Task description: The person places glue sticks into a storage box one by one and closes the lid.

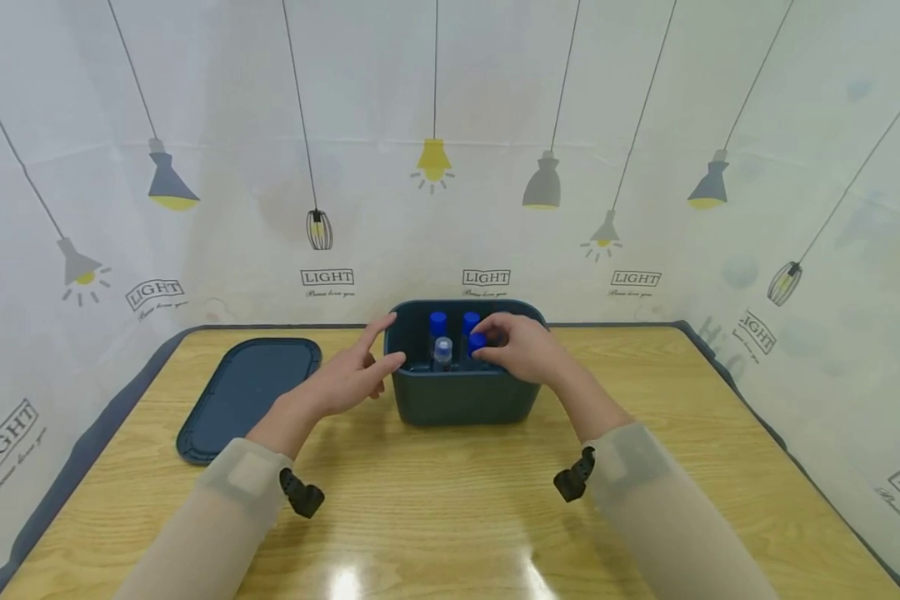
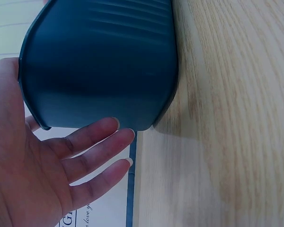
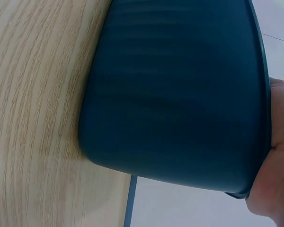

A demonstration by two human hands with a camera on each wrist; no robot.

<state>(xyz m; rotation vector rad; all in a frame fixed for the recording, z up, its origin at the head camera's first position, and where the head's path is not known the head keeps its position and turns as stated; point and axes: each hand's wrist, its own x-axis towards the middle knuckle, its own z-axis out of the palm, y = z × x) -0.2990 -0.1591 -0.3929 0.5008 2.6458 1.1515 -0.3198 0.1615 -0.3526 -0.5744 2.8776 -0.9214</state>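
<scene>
From where I sit, my main worry is the capped bottle (image 1: pixel 477 342) that the right hand (image 1: pixel 527 348) pinches by its blue cap, inside the right half of the bin (image 1: pixel 465 402): a grip that high could let the body swing, or the smooth cap slip, if I pull at a slant. It stands close to the two far bottles (image 1: pixel 438 325) and the clear-topped bottle (image 1: pixel 442 357) on its left, so a sideways drag could knock one over. The bin sits on the far part of the tabletop (image 1: pixel 420 500), and an uneven push might skid it, since the left hand (image 1: pixel 348 377) only touches the left rim. That hand is spread, thumb at the near corner, forefinger toward the far one, other fingers loose outside. The right reaches in over the right rim, wrist bent inward; its wrist view hides the fingertips behind the wall, so I judge the pinch from the head view.
</scene>
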